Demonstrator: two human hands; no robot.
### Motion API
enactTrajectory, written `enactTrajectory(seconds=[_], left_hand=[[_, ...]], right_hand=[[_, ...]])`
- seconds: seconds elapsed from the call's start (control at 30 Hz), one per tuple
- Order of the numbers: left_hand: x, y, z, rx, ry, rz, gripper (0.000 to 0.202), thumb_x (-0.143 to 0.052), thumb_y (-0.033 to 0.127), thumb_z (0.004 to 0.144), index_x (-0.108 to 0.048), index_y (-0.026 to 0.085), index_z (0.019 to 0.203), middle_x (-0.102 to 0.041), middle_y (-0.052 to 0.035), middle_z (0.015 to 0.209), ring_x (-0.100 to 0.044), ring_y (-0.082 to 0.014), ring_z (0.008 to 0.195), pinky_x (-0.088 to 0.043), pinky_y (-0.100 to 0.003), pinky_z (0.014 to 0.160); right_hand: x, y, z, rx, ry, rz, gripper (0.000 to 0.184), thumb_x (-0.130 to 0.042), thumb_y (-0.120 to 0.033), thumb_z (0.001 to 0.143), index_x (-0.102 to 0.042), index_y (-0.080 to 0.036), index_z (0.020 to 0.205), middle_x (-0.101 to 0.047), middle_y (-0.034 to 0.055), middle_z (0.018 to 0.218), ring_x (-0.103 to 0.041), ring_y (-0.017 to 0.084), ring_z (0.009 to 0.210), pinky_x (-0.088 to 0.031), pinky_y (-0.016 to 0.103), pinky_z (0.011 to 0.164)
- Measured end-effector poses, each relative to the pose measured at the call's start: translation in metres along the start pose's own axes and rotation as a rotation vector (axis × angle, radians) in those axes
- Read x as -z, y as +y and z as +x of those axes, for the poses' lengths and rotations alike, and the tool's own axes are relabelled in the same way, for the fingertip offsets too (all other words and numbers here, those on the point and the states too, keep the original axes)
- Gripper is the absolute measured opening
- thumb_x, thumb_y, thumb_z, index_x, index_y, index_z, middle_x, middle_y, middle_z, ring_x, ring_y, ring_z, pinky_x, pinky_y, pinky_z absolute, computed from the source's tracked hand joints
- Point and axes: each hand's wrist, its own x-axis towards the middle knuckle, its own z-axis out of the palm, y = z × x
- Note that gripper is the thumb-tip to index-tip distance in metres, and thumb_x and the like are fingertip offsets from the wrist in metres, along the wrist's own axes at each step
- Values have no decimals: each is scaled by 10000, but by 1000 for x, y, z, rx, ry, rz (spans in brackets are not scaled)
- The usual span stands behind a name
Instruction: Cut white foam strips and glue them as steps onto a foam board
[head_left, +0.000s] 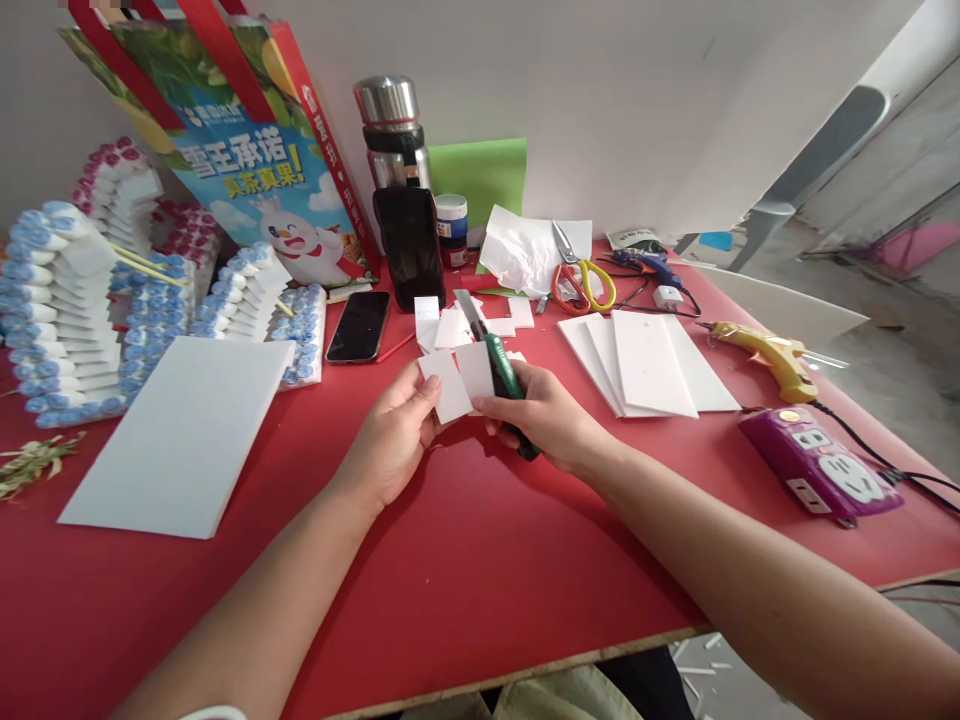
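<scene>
My left hand [401,425] pinches a small white board piece [445,386] between thumb and fingers. In my right hand [544,415] is a green and black utility knife [504,368], its blade pointing up and away from me. The right thumb and fingers also pinch a second white board piece [475,371], beside the first one. Whether the two pieces touch I cannot tell. Just beyond both hands lies a loose pile of small white pieces [452,328] on the red table [450,560].
White sheets [180,440] lie at left, near blue-tipped curved models [45,310] and a bag [255,150]. A phone [358,326], thermos [390,130] and scissors [577,280] are behind. Stacked boards [649,365], a yellow glue gun [765,355] and purple power strip [817,465] are right.
</scene>
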Motion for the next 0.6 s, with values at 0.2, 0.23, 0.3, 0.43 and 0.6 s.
enactTrajectory(seconds=[0.2, 0.23, 0.3, 0.43, 0.6], left_hand=[[3, 4, -3, 50, -35, -44, 416, -622, 337, 976, -607, 213, 1373, -702, -101, 1321, -680, -270, 1195, -557, -386, 1014], [3, 5, -3, 47, -31, -40, 416, -626, 336, 974, -609, 212, 1371, -708, -102, 1310, -681, -273, 1192, -560, -389, 1010], [1, 4, -3, 43, -34, -30, 416, -633, 339, 969, -614, 204, 1362, -720, -105, 1282, -687, -285, 1181, -570, -402, 994], [-4, 0, -3, 65, -56, -40, 381, -617, 347, 975, -632, 181, 1318, -735, -114, 1243, -703, -290, 1146, -580, -415, 975], [-3, -3, 0, -3, -5, -36, 381, -633, 356, 962, -623, 186, 1302, -736, -123, 1233, -700, -282, 1132, -588, -441, 952]], right_hand=[[10, 3, 3, -32, -41, 60, 348, -837, -310, 727, -540, -191, 863, -569, -53, 528, -411, 75, 428, -309, 220, 423], [11, 2, 4, -37, -21, 42, 342, -837, -309, 725, -539, -190, 841, -568, -50, 522, -412, 75, 424, -308, 221, 420], [9, 0, 3, -38, 6, -2, 325, -830, -295, 717, -533, -191, 798, -564, -45, 510, -423, 80, 421, -307, 221, 412], [3, -3, 0, 3, -57, 8, 236, -753, -252, 756, -524, -192, 759, -587, -33, 530, -429, 78, 414, -313, 221, 414], [4, -5, 0, -14, -71, 89, 190, -714, -333, 813, -611, -177, 850, -596, -22, 548, -422, 85, 415, -308, 226, 414]])
